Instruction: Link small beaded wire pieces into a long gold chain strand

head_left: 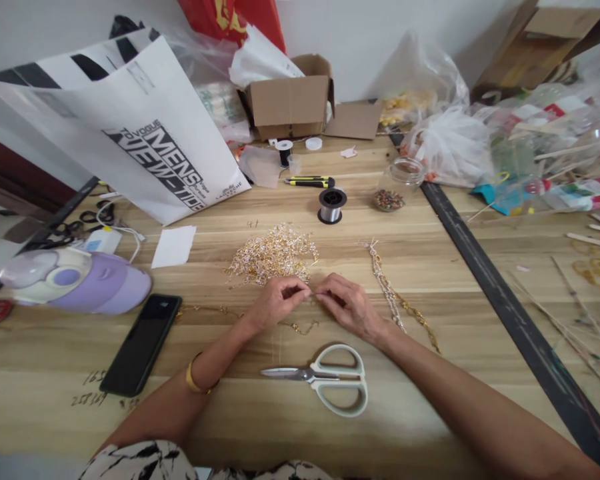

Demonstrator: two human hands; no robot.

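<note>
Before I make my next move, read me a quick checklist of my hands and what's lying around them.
1. Left hand and right hand, pinch grip closed: ok.
2. What they hold, identified: cannot tell, too small.
3. Metal scissors with white loop handles, set down: ok.
4. Thin gold-coloured chain clear of left wrist: not ok, seems to run under it.
5. Black spool of silvery strand, upright: ok.
6. Yellow-and-black utility knife, blade retracted: cannot tell.
</note>
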